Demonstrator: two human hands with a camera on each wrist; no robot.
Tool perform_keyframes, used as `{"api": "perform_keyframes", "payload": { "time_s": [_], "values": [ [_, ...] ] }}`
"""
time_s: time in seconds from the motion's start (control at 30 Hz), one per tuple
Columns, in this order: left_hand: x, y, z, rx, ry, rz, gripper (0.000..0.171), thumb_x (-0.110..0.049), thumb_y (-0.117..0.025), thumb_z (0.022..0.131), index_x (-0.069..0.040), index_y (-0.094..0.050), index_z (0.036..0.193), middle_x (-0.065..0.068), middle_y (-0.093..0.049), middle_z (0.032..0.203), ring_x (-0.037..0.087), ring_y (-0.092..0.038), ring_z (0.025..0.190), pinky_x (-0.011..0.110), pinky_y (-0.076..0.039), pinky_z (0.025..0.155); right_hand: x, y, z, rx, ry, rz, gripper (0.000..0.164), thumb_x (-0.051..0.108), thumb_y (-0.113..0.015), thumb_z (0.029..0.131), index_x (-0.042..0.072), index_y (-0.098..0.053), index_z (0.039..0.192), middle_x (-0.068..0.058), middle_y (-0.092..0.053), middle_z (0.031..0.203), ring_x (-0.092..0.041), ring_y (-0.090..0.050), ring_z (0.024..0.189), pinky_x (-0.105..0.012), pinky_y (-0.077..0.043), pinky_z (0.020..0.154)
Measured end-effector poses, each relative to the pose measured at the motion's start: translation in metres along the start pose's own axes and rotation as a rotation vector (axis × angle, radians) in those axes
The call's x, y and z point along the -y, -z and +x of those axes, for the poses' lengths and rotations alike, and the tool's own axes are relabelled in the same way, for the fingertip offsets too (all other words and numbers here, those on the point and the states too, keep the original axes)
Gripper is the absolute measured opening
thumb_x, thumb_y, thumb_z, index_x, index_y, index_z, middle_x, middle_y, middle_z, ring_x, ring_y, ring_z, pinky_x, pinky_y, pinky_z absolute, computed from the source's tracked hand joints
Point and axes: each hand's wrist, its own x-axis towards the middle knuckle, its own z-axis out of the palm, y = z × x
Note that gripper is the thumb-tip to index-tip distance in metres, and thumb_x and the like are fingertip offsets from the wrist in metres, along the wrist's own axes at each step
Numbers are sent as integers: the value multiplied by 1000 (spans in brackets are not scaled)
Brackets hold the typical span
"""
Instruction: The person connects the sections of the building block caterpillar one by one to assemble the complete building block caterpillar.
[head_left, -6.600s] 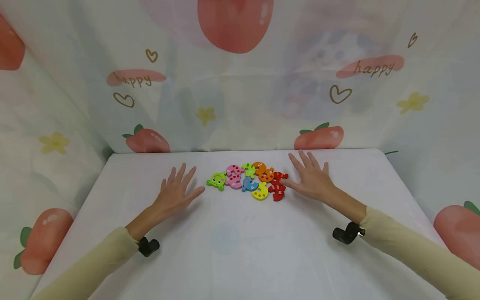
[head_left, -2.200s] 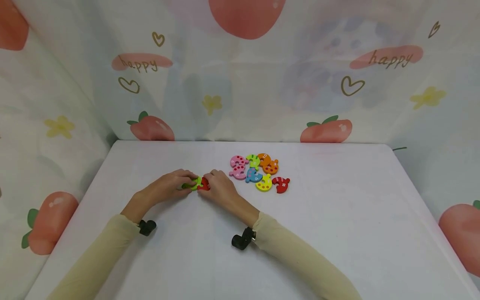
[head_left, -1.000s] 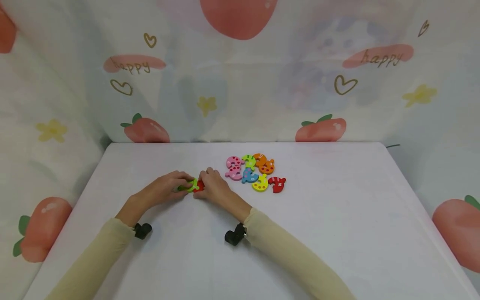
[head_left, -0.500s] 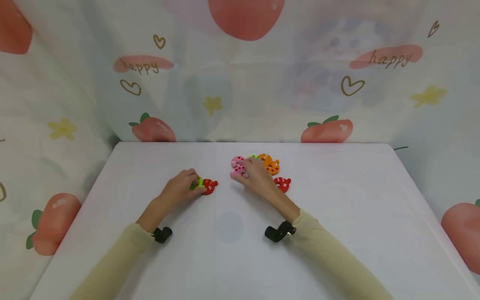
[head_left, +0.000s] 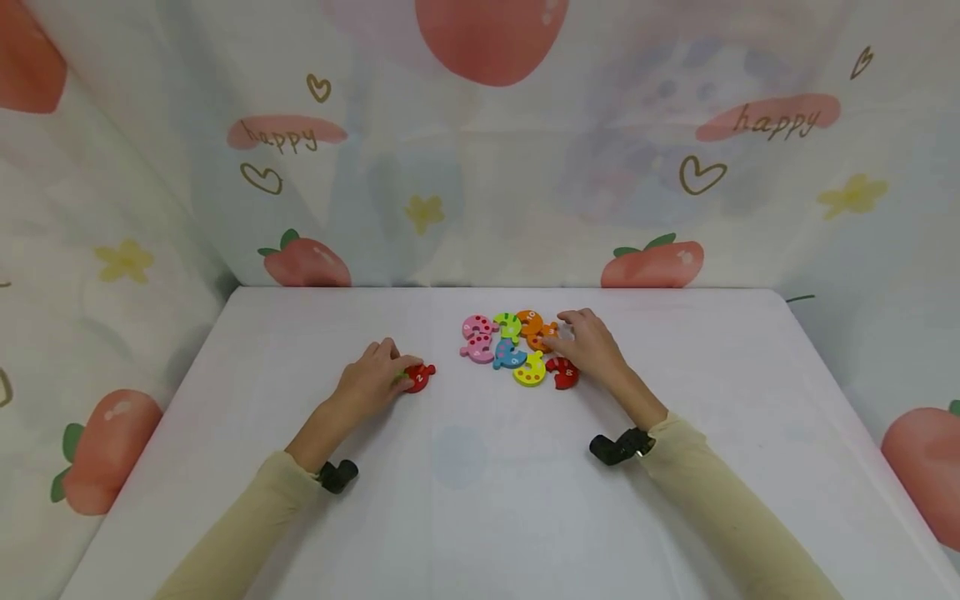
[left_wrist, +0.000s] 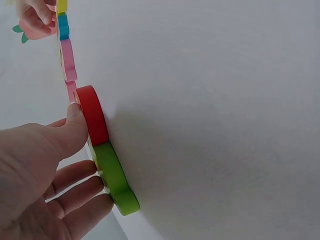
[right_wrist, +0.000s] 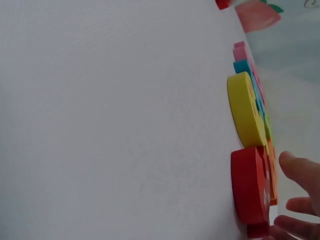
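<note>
Toward the left of the table, my left hand [head_left: 367, 385] pinches a red puzzle piece [head_left: 422, 380] marked 2 between thumb and index finger. Against that piece lies the green animal-head piece [left_wrist: 114, 170], mostly covered by the hand in the head view; the other fingers rest over it in the left wrist view. My right hand [head_left: 596, 348] hovers at the right end of the piece cluster, fingers apart. Its thumb tip overlaps a spotted orange piece [head_left: 536, 342] in the head view, and a second red piece [head_left: 564, 377] lies just below the hand.
The cluster also has two pink pieces [head_left: 477, 350], a light green piece [head_left: 507, 325], a plain orange piece [head_left: 529, 320], a blue piece [head_left: 510, 357] and a yellow piece [head_left: 530, 372]. A printed cloth backdrop [head_left: 480, 192] rises behind the white table [head_left: 465, 517].
The right hand let go of the red piece beside the green head, then moved right past the pink pieces to the orange ones. The left thumb and index finger shifted onto that red piece.
</note>
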Motion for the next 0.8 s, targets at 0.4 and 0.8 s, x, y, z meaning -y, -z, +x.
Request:
{"api": "perform_keyframes", "payload": {
  "time_s": [0.4,0.8],
  "values": [
    [-1,-2,-3,-41,7,-23,38,-23,-72,87,-24,-67,125,6,-56,105,21,-51,97,30,-54,65,6,-8,4,9,16,-11,63,38,-72,87,-1,-54,133,-20,-56,121,-30,-52,103,-42,-53,88],
    [21,6,-5,-63,-34,-120,39,-8,-73,86,-16,-68,123,11,-60,117,27,-58,109,40,-57,88,5,-3,3,24,15,-21,52,30,-71,88,-4,-59,126,-21,-55,125,-32,-54,107,-43,-53,91]
  ]
}}
